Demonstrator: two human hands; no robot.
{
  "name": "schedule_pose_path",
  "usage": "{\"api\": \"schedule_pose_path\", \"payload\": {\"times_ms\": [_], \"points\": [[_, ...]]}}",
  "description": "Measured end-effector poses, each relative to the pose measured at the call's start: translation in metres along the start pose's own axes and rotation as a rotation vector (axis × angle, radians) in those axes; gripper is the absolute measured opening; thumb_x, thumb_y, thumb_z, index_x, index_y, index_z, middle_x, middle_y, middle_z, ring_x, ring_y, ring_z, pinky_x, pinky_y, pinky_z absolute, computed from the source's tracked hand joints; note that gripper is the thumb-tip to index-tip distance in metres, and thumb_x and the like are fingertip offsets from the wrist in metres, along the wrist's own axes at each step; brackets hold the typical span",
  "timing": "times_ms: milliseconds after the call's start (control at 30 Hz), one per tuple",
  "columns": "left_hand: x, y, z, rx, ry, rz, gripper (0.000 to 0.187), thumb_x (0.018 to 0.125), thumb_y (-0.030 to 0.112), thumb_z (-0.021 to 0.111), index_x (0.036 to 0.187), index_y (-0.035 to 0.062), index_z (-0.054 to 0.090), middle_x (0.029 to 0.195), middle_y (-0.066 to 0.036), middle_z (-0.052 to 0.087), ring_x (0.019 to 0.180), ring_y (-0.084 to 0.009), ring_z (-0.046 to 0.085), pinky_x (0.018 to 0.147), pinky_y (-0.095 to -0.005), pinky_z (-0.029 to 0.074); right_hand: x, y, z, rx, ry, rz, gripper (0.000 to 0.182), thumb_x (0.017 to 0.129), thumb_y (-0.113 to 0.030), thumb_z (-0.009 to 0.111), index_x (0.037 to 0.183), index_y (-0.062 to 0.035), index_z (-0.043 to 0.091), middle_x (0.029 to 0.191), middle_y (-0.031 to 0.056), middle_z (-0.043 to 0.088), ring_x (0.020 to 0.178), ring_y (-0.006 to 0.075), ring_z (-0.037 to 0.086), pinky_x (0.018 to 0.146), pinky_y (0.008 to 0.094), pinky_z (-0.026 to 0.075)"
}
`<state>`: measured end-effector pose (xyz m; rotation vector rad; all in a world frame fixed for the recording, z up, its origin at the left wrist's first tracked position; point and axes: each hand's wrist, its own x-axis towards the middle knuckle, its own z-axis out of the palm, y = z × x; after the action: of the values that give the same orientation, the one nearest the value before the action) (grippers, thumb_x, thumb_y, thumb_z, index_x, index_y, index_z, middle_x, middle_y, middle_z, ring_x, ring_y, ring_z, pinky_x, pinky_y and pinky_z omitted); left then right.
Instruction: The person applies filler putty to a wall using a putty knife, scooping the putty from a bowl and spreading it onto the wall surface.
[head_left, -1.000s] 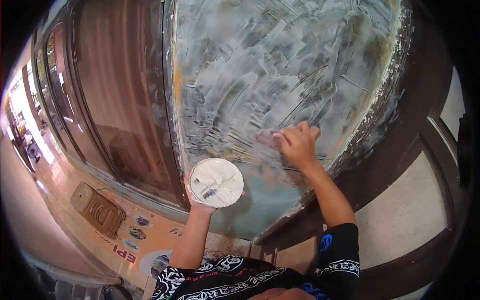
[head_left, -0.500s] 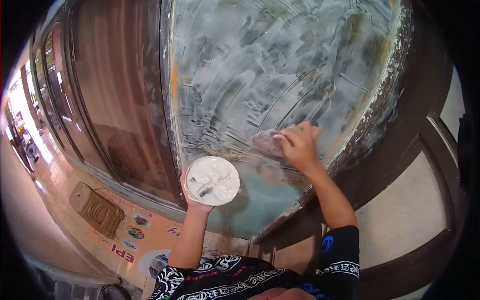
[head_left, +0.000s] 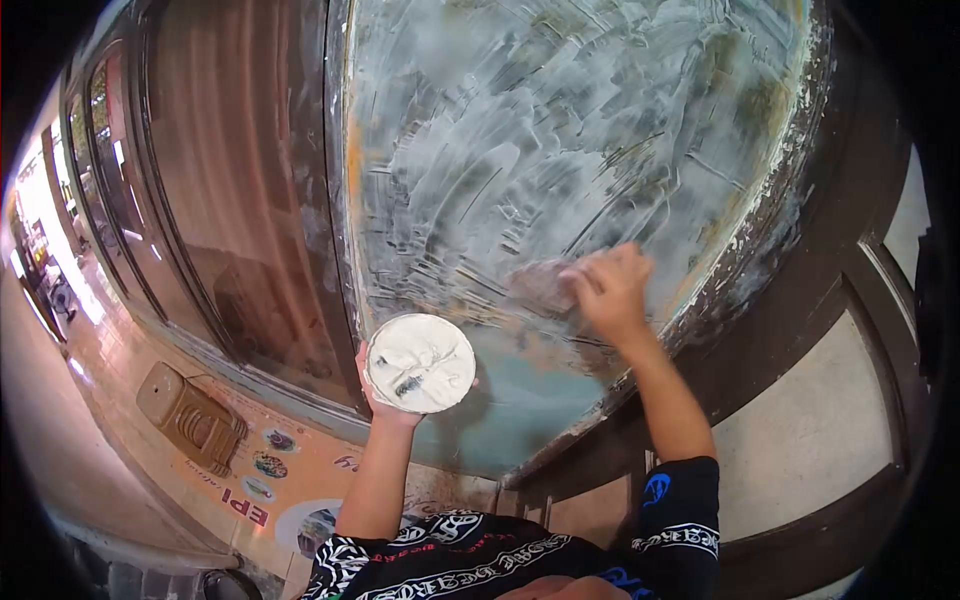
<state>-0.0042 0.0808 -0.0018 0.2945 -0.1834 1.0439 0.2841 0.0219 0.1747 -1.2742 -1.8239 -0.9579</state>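
A round tub (head_left: 425, 410) sits near the low left part of a tall panel (head_left: 540, 120). It is full of thick white paste (head_left: 425, 345), soft and lumpy like icing, with a dark smudge in it. The left hand (head_left: 391, 410) has its grip around the tub from below, with a thumb up the left side. The right hand (head_left: 612, 290) has its grip pinched on a flat thing (head_left: 540, 286) at the panel; it is blurry, so I cannot tell what it is made of. The panel is smeared with gray and white streaks, some curved and some straight, and its bottom is smoother and blue-green. Its right edge is rough, with flaky white bits. To the right is dark brown wood with big pale shapes (head_left: 815, 420) in it. To the left is a shiny brown door (head_left: 235, 180). Below it, a tan plastic stool (head_left: 190, 415) lies by a flat orange banner (head_left: 215, 485).
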Motion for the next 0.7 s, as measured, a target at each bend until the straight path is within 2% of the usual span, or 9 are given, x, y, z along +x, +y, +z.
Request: {"api": "schedule_pose_path", "payload": {"times_ms": [133,267,333,400,500,533,567,633,700], "points": [[0.003,-0.001,0.0,-0.003,-0.003,-0.023,0.079,0.091,0.07,0.045,0.147,0.0141,0.051,0.15,-0.017,0.05,0.131,-0.0514,0.049,0.094,-0.0886,0.032,-0.01,0.002,0.027,-0.114,-0.078,-0.036,0.013,0.081,-0.03,0.079,0.083,-0.0186,0.075,0.084,-0.0062,0.069,0.093,0.0222,0.055,0.082,0.0462,0.03],[0.004,0.0,0.001,0.009,0.033,-0.012,0.078,0.091,0.069,0.045,0.147,0.0142,0.051,0.151,-0.017,0.05,0.13,-0.0512,0.049,0.094,-0.0888,0.031,0.063,0.057,-0.042,-0.305,0.287,0.112,0.023,0.09,-0.036,0.074,0.092,-0.0132,0.076,0.088,0.0018,0.067,0.095,0.0257,0.057,0.093,0.0558,0.035],[0.004,0.004,0.006,-0.048,-0.027,-0.034,0.078,0.092,0.069,0.045,0.147,0.0144,0.052,0.152,-0.017,0.048,0.131,-0.0513,0.049,0.094,-0.089,0.031,0.092,0.072,-0.092,-0.163,0.419,0.397,0.027,0.091,-0.034,0.076,0.097,-0.008,0.076,0.092,0.0091,0.066,0.096,0.026,0.059,0.092,0.0472,0.043],[0.004,0.005,0.01,-0.108,-0.055,-0.061,0.081,0.093,0.069,0.039,0.148,0.0107,0.048,0.151,-0.019,0.049,0.131,-0.0516,0.049,0.096,-0.0862,0.033,0.095,0.087,-0.113,-0.085,0.543,0.394,0.027,0.091,-0.03,0.079,0.1,-0.0052,0.075,0.091,0.0117,0.064,0.094,0.0258,0.061,0.086,0.0368,0.046],[0.005,0.006,0.006,0.008,-0.037,-0.026,0.079,0.092,0.07,0.044,0.148,0.0146,0.05,0.152,-0.018,0.048,0.131,-0.0523,0.048,0.094,-0.089,0.031,0.058,0.062,-0.089,-0.002,0.373,0.136,0.016,0.088,-0.022,0.079,0.093,-0.0069,0.075,0.091,0.0104,0.065,0.091,0.0261,0.06,0.087,0.0403,0.046],[0.006,0.006,0.003,0.007,-0.036,-0.025,0.079,0.092,0.07,0.044,0.148,0.0146,0.05,0.152,-0.018,0.048,0.131,-0.0523,0.048,0.094,-0.089,0.031,0.041,0.038,-0.07,0.019,0.288,0.193,0.01,0.085,-0.017,0.08,0.089,-0.0102,0.076,0.091,0.0074,0.069,0.093,0.0247,0.059,0.087,0.0392,0.045],[0.006,0.004,0.0,-0.004,-0.011,-0.032,0.079,0.092,0.07,0.044,0.148,0.0144,0.05,0.152,-0.018,0.048,0.131,-0.0522,0.048,0.094,-0.0889,0.031,0.024,0.03,-0.047,0.003,0.126,-0.019,0.01,0.082,-0.018,0.08,0.09,-0.0145,0.076,0.089,0.0001,0.07,0.093,0.0236,0.057,0.088,0.0392,0.041],[0.003,0.001,0.005,-0.057,0.042,-0.039,0.08,0.092,0.069,0.045,0.148,0.0131,0.05,0.151,-0.017,0.049,0.131,-0.0514,0.049,0.093,-0.0886,0.032,-0.005,0.011,-0.012,-0.037,-0.073,-0.033,0.012,0.081,-0.026,0.08,0.088,-0.0183,0.075,0.085,-0.0069,0.07,0.09,0.0229,0.056,0.083,0.0437,0.034],[0.005,-0.001,-0.001,-0.031,0.03,-0.048,0.079,0.092,0.069,0.046,0.148,0.0132,0.05,0.151,-0.017,0.049,0.131,-0.051,0.049,0.093,-0.0887,0.032,-0.006,0.024,-0.008,-0.093,-0.03,-0.022,0.012,0.081,-0.027,0.08,0.087,-0.018,0.074,0.085,-0.007,0.07,0.089,0.0226,0.056,0.082,0.0439,0.034]]}}
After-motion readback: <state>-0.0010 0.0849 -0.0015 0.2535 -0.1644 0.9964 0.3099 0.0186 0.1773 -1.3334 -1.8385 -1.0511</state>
